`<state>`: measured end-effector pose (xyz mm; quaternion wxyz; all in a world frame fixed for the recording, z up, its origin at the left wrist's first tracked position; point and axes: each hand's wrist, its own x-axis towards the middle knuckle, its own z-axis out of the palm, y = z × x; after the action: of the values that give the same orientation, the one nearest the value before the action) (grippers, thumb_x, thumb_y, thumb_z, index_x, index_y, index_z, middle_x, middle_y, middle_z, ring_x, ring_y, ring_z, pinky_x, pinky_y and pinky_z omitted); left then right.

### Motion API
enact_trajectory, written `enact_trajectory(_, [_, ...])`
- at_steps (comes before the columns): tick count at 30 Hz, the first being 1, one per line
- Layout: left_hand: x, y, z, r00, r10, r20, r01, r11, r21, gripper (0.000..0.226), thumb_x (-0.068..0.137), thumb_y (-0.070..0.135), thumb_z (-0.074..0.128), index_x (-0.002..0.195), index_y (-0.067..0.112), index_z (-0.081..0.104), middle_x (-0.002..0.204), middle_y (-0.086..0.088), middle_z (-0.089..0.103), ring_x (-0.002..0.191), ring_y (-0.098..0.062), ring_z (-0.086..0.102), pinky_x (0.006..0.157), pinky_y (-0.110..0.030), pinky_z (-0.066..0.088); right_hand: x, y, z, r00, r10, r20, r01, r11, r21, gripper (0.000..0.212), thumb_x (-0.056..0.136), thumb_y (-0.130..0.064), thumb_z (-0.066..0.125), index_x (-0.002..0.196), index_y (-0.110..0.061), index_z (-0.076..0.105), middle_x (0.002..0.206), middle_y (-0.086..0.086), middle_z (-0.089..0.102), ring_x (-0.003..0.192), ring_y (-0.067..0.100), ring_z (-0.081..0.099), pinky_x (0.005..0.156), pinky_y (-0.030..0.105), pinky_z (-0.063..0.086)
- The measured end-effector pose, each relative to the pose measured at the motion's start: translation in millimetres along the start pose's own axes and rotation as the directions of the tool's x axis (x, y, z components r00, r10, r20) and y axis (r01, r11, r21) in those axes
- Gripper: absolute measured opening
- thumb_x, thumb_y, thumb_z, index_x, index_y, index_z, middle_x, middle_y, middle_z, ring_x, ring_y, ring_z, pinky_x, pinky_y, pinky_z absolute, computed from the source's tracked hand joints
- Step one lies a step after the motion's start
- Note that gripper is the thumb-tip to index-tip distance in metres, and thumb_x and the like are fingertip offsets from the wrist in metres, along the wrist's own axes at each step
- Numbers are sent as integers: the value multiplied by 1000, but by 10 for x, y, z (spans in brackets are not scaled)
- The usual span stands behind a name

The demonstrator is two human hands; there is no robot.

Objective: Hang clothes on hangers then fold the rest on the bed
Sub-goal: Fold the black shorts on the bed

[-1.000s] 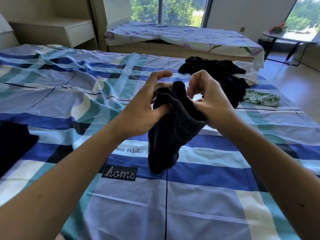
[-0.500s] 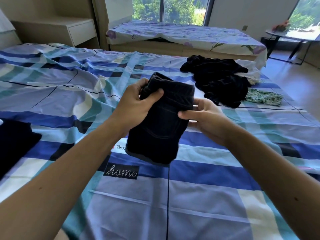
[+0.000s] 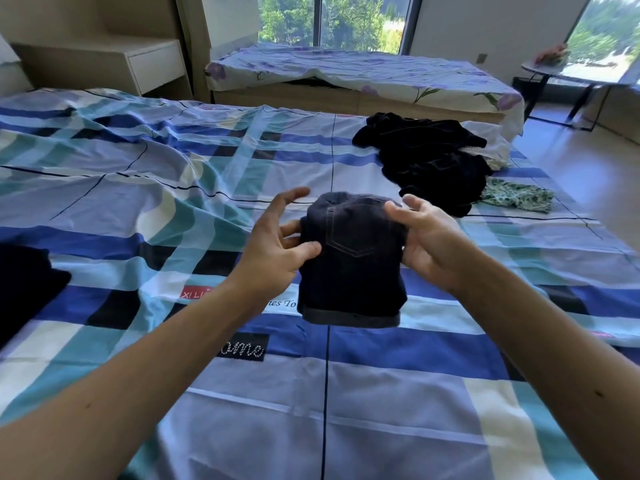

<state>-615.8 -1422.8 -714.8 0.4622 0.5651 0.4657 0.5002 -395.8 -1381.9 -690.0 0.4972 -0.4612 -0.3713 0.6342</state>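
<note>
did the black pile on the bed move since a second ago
No. The black pile lies against the green patterned cloth, on the same far right part of the striped sheet.

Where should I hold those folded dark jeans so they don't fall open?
Hold the folded dark jeans by both side edges near the top fold, one hand from each side, as the left hand and right hand do. The folded layers hang with the hem lowest, so a grip pinching the sides keeps them together.
</note>
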Motion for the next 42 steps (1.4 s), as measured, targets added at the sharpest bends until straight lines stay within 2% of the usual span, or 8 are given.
enact_trajectory(6, [-8, 0, 3, 999, 24, -24, -24, 999, 36, 53, 84, -9, 70, 122, 27, 67, 113, -4, 73, 105, -16, 70, 87, -29, 57, -255, -51, 30, 946, -79, 316, 240, 824, -513, 122, 66, 17, 79, 157, -40, 20, 125, 2, 66, 110, 13, 69, 92, 26, 55])
enact_trajectory(10, [-26, -3, -30, 996, 92, 19, -94, 959, 266, 73, 69, 12, 78, 136, 30, 56, 123, 5, 66, 115, -10, 64, 102, -37, 52, -250, 37, 95, 925, -209, 317, 380, 497, -780, 107, 64, 8, 82, 151, -34, 36, 138, 3, 46, 116, 12, 51, 73, -4, 39])
enact_trajectory(18, [2, 96, -113, 921, 389, -1, -300, 713, 634, 14, 80, 17, 79, 91, 23, 73, 85, 7, 53, 82, -3, 54, 76, -19, 44, -193, 89, 35, 841, -409, 355, 494, 309, -813, 23, 77, -12, 81, 96, -22, 71, 90, -9, 55, 84, -4, 52, 75, 9, 36])
enact_trajectory(25, [-16, 148, -97, 971, -192, 144, 210, 969, -130, 31, 84, 29, 75, 109, 11, 71, 109, -4, 75, 99, -16, 70, 88, -31, 52, -280, 80, 85, 960, -141, 242, 221, 912, -346, 17, 91, -6, 69, 107, -4, 72, 99, 12, 76, 88, 20, 72, 78, 32, 60])
enact_trajectory(30, [-64, 106, -36, 946, -307, 102, 317, 941, -114, 42, 73, 8, 78, 113, 4, 65, 108, -16, 74, 97, -29, 73, 89, -41, 59, -289, 166, 167, 988, -76, 133, 102, 976, -195, 25, 93, -18, 67, 116, -7, 68, 108, 14, 76, 99, 27, 72, 84, 38, 60])
enact_trajectory(34, [-39, 207, -111, 917, -395, 61, 395, 871, -292, 15, 89, 2, 62, 104, 3, 67, 91, -14, 71, 70, -22, 68, 62, -30, 59, -277, 174, 119, 938, 64, 342, -24, 992, -121, 72, 76, -32, 80, 139, -13, 51, 126, 15, 68, 105, 29, 64, 87, 43, 51])
enact_trajectory(37, [-97, 274, -282, 872, -473, 122, 488, 833, -262, 9, 91, 16, 63, 93, 9, 68, 80, -9, 68, 66, -18, 65, 63, -31, 56, -217, 277, 170, 925, 87, 370, -33, 988, -150, 78, 81, -9, 77, 147, -29, 42, 134, 11, 64, 104, 24, 67, 80, 35, 57])
enact_trajectory(42, [-309, 345, -669, 841, -516, 166, 529, 847, -48, 5, 88, 18, 68, 91, 14, 65, 86, -7, 61, 77, -16, 61, 75, -38, 59, -241, 479, 569, 950, -98, 296, 139, 983, -122, 62, 90, 3, 64, 131, -35, 38, 85, 13, 73, 70, 22, 71, 56, 30, 57])
